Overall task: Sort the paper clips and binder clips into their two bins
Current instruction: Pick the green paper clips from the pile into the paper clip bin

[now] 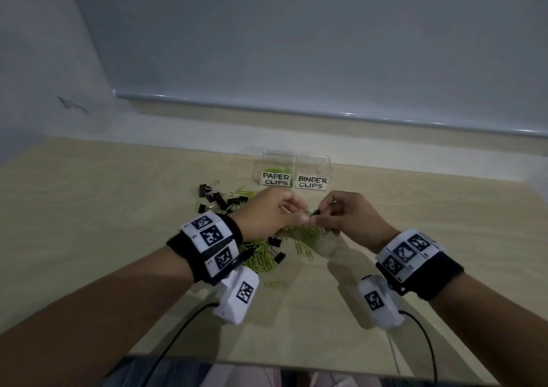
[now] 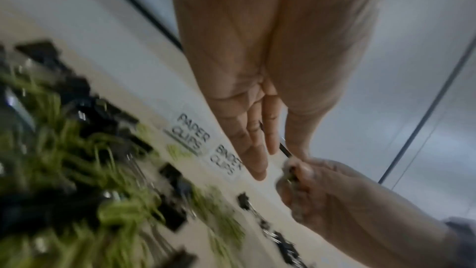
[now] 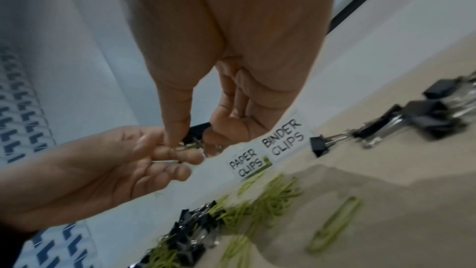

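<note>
My left hand (image 1: 301, 213) and right hand (image 1: 321, 213) meet fingertip to fingertip above the pile. Both pinch one small tangle (image 1: 315, 212): a black binder clip with a green paper clip caught in its wire handles. In the right wrist view the right thumb and forefinger (image 3: 193, 143) close on the wires and the green clip (image 3: 186, 146). Which part each hand holds is unclear. Behind stand two clear bins: PAPER CLIPS (image 1: 275, 179), with green clips inside, and BINDER CLIPS (image 1: 312, 182) to its right. Green paper clips (image 1: 258, 253) and black binder clips (image 1: 219, 198) lie mixed on the table.
The pile spreads left of and under my hands on the light wooden table (image 1: 89, 208). One green paper clip (image 1: 274, 283) lies alone near my left wrist. A wall and window ledge (image 1: 326, 113) run close behind the bins. Cables trail from both wrist cameras.
</note>
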`<state>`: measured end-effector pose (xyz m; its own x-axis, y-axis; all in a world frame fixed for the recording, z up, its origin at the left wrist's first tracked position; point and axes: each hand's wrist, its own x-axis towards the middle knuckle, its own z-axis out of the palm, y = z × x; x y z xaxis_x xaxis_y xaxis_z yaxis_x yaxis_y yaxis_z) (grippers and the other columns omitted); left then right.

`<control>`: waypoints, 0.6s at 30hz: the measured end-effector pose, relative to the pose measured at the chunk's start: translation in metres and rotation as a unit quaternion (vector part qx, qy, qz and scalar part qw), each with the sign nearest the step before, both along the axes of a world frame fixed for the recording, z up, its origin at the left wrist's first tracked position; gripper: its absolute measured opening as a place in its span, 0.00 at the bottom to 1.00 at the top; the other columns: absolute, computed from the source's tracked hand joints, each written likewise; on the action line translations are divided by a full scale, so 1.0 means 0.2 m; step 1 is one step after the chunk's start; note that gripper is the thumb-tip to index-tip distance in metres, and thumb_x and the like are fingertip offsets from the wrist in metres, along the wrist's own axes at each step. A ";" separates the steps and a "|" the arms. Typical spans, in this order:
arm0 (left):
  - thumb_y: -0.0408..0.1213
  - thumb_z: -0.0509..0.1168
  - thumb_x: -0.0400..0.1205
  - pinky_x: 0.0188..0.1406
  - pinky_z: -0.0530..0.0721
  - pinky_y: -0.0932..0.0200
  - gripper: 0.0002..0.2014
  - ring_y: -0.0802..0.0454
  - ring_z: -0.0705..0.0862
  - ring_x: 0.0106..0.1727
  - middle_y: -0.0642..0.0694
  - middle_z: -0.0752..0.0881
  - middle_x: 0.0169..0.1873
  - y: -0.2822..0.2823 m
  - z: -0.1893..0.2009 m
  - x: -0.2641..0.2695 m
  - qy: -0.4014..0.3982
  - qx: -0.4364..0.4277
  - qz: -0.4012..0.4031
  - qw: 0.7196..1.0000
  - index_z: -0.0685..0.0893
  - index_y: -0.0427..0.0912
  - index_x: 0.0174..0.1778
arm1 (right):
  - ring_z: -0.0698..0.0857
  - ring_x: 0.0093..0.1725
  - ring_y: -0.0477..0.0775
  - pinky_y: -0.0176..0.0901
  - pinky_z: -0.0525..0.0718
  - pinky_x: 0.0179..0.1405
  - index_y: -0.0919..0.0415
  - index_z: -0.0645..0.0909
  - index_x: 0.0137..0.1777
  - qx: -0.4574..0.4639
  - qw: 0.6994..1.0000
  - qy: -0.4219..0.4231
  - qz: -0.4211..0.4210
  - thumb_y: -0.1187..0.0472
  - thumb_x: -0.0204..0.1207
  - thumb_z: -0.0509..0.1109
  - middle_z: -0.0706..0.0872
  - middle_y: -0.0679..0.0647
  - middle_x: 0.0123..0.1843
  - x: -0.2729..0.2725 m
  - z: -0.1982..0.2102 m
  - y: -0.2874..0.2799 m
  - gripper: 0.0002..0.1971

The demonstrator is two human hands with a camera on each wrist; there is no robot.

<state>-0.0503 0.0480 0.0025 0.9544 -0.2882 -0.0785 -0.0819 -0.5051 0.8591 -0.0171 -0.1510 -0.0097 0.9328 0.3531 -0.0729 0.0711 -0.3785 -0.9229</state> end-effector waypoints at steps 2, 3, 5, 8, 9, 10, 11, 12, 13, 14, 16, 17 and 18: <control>0.34 0.68 0.81 0.49 0.89 0.61 0.11 0.53 0.90 0.46 0.44 0.90 0.46 -0.04 -0.02 -0.01 0.053 -0.100 0.021 0.993 0.83 0.38 0.58 | 0.80 0.30 0.53 0.38 0.78 0.25 0.70 0.81 0.42 0.012 1.000 -0.013 -0.004 0.67 0.64 0.81 0.82 0.56 0.30 -0.01 0.00 0.03 0.12; 0.31 0.67 0.81 0.48 0.89 0.63 0.10 0.54 0.91 0.44 0.42 0.90 0.44 -0.04 -0.03 -0.01 0.072 -0.142 0.035 0.987 0.83 0.36 0.58 | 0.79 0.29 0.51 0.36 0.79 0.25 0.71 0.81 0.42 0.016 1.000 -0.021 -0.010 0.68 0.64 0.81 0.81 0.55 0.30 -0.02 0.00 0.04 0.13; 0.27 0.65 0.82 0.46 0.89 0.65 0.08 0.56 0.90 0.39 0.40 0.90 0.41 -0.04 -0.04 -0.01 0.088 -0.187 0.057 0.977 0.83 0.32 0.56 | 0.79 0.26 0.46 0.32 0.79 0.25 0.72 0.81 0.44 0.025 0.999 -0.028 -0.017 0.70 0.63 0.81 0.80 0.53 0.30 -0.04 0.00 0.05 0.14; 0.25 0.64 0.82 0.47 0.89 0.63 0.07 0.54 0.90 0.38 0.38 0.89 0.41 -0.03 -0.04 -0.01 0.098 -0.210 0.070 0.970 0.84 0.32 0.54 | 0.81 0.28 0.48 0.32 0.82 0.27 0.73 0.81 0.45 0.035 0.999 -0.023 -0.019 0.73 0.64 0.80 0.82 0.58 0.32 -0.05 -0.01 0.05 0.13; 0.25 0.65 0.82 0.48 0.89 0.63 0.07 0.54 0.90 0.38 0.37 0.89 0.41 -0.03 -0.04 -0.01 0.101 -0.216 0.073 0.969 0.84 0.32 0.53 | 0.82 0.31 0.51 0.33 0.84 0.28 0.72 0.81 0.45 0.038 0.999 -0.024 -0.018 0.73 0.64 0.80 0.83 0.60 0.34 -0.05 -0.01 0.05 0.12; 0.24 0.65 0.81 0.48 0.89 0.62 0.07 0.52 0.90 0.39 0.37 0.89 0.41 -0.03 -0.04 -0.02 0.105 -0.221 0.075 0.967 0.85 0.33 0.53 | 0.83 0.33 0.54 0.34 0.85 0.30 0.72 0.82 0.45 0.039 0.999 -0.025 -0.018 0.73 0.65 0.79 0.84 0.61 0.35 -0.06 0.00 0.05 0.11; 0.23 0.65 0.80 0.48 0.89 0.62 0.07 0.51 0.90 0.40 0.37 0.89 0.41 -0.03 -0.04 -0.02 0.108 -0.226 0.077 0.965 0.85 0.33 0.52 | 0.83 0.34 0.56 0.34 0.86 0.30 0.70 0.82 0.45 0.041 0.999 -0.026 -0.019 0.73 0.65 0.79 0.85 0.62 0.35 -0.06 0.00 0.05 0.10; 0.22 0.66 0.80 0.48 0.89 0.62 0.08 0.50 0.90 0.40 0.37 0.89 0.41 -0.03 -0.03 -0.02 0.111 -0.231 0.078 0.964 0.85 0.33 0.52 | 0.83 0.35 0.57 0.35 0.86 0.31 0.69 0.83 0.44 0.042 0.999 -0.027 -0.020 0.74 0.66 0.78 0.85 0.62 0.36 -0.07 0.00 0.05 0.09; 0.21 0.67 0.79 0.47 0.89 0.61 0.09 0.49 0.89 0.40 0.37 0.89 0.41 -0.03 -0.03 -0.02 0.111 -0.232 0.079 0.963 0.85 0.33 0.53 | 0.84 0.36 0.58 0.36 0.86 0.31 0.68 0.83 0.44 0.042 0.998 -0.029 -0.022 0.74 0.66 0.78 0.86 0.62 0.35 -0.07 0.01 0.05 0.08; 0.20 0.68 0.78 0.47 0.89 0.61 0.10 0.49 0.89 0.40 0.37 0.89 0.40 -0.03 -0.03 -0.02 0.109 -0.230 0.078 0.964 0.85 0.33 0.53 | 0.84 0.35 0.58 0.37 0.87 0.31 0.68 0.83 0.44 0.041 0.998 -0.032 -0.024 0.73 0.67 0.78 0.86 0.62 0.35 -0.07 0.01 0.04 0.08; 0.20 0.69 0.76 0.48 0.89 0.59 0.12 0.45 0.89 0.43 0.37 0.89 0.41 -0.03 -0.03 -0.01 0.098 -0.215 0.077 0.969 0.85 0.32 0.54 | 0.83 0.34 0.56 0.37 0.86 0.31 0.67 0.83 0.43 0.037 0.998 -0.041 -0.027 0.73 0.66 0.78 0.86 0.61 0.35 -0.07 0.01 0.04 0.08; 0.20 0.70 0.75 0.49 0.89 0.57 0.12 0.43 0.89 0.45 0.36 0.89 0.41 -0.04 -0.03 -0.01 0.093 -0.208 0.078 0.971 0.85 0.32 0.54 | 0.83 0.32 0.53 0.36 0.85 0.30 0.66 0.83 0.43 0.038 0.998 -0.045 -0.030 0.73 0.66 0.78 0.85 0.59 0.33 -0.06 0.01 0.04 0.08; 0.20 0.70 0.75 0.50 0.89 0.56 0.12 0.41 0.89 0.46 0.35 0.89 0.42 -0.04 -0.03 -0.01 0.089 -0.203 0.081 0.972 0.85 0.31 0.54 | 0.82 0.29 0.50 0.34 0.84 0.29 0.65 0.83 0.42 0.039 0.997 -0.049 -0.034 0.73 0.66 0.78 0.85 0.58 0.32 -0.06 0.00 0.04 0.08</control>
